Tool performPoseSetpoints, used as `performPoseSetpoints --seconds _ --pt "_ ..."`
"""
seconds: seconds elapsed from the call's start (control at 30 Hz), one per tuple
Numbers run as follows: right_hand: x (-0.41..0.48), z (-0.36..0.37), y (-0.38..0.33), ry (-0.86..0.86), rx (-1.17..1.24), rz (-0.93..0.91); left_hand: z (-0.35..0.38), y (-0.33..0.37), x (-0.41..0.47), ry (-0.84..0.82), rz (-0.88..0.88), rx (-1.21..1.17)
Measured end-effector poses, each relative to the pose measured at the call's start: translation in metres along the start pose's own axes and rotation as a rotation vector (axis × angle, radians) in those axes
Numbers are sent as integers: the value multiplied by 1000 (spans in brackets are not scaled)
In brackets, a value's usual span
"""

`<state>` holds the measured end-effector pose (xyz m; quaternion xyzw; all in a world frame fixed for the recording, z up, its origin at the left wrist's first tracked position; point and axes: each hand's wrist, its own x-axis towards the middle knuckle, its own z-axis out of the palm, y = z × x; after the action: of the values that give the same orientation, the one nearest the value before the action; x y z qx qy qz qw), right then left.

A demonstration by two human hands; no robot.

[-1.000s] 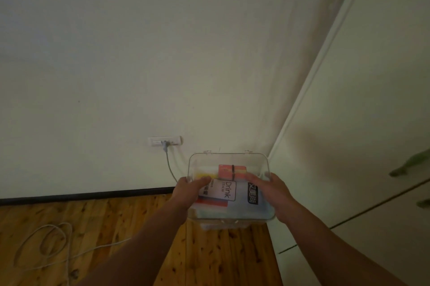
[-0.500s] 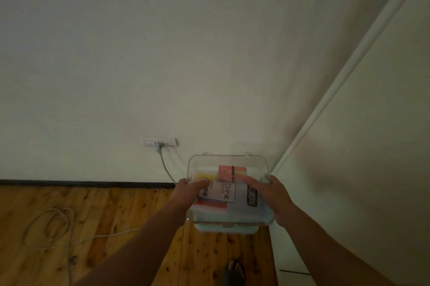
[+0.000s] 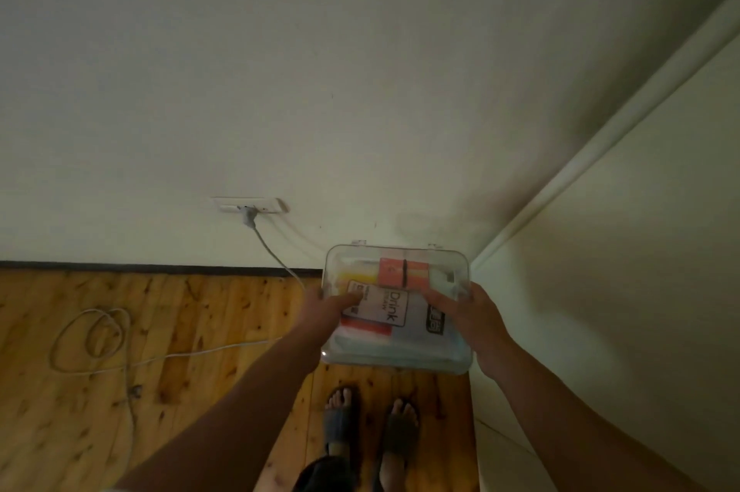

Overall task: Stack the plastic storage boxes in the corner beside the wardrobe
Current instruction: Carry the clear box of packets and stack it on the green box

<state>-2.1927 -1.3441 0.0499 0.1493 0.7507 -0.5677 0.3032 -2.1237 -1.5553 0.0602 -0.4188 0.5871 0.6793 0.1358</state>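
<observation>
Storage box (image 3: pixel 396 307) — between left hand (image 3: pixel 328 311), right hand (image 3: pixel 472 319).

Bare forearms; seemingly grey sandals (image 3: pixel 340 425).

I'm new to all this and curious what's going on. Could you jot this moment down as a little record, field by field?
Place: room corner, wooden floor, pale wall, wardrobe on the right
Held item: clear plastic box with colourful packets inside, one reading "Drink"
Left hand: grips box's left side
Right hand: grips box's right side
Box position: beside the wardrobe; whether it rests on anything is unclear
Nearby: wall socket with plugged cable looping on floor
</observation>
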Motion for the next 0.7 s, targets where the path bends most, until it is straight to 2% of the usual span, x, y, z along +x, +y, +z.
performPoseSetpoints --seconds 0.27,0.5,0.7 --pt "52 0 37 41 5 41 4 -33 65 -140 -47 16" --pt "100 17 75 60 -14 82 3 -63 122 -126 -50 12" --pt "142 36 111 66 13 107 -4 -92 174 -155 -30 110"
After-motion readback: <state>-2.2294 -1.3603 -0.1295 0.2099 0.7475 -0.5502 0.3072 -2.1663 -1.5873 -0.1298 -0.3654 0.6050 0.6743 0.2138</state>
